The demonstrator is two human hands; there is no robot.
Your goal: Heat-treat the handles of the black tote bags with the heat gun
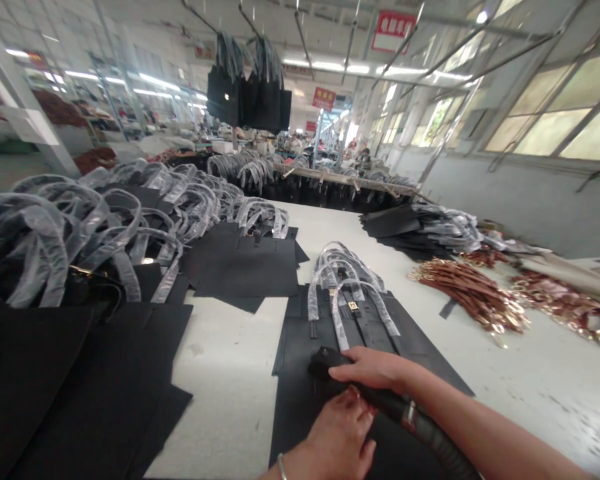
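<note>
My right hand (375, 367) is closed around a black hand tool (323, 363) with a ribbed black hose that runs toward the lower right; I cannot make out its exact kind. Just below it, my left hand (337, 437), with a bangle at the wrist, has its fingers curled together close under the tool. A small reddish bit shows at its fingertips, too small to name. Both hands are over a stack of flat black bag panels (300, 407). Plastic-wrapped handles (337, 327) arch up from the panels, and a strap with a gold buckle (353, 307) lies between them.
More black panels (245, 263) with wrapped handles (45, 253) crowd the table's left. To the right lie brown straps with gold clasps (473, 297) and a black panel pile (405, 230). Black bags (265, 100) hang overhead. The table (225, 373) is pale.
</note>
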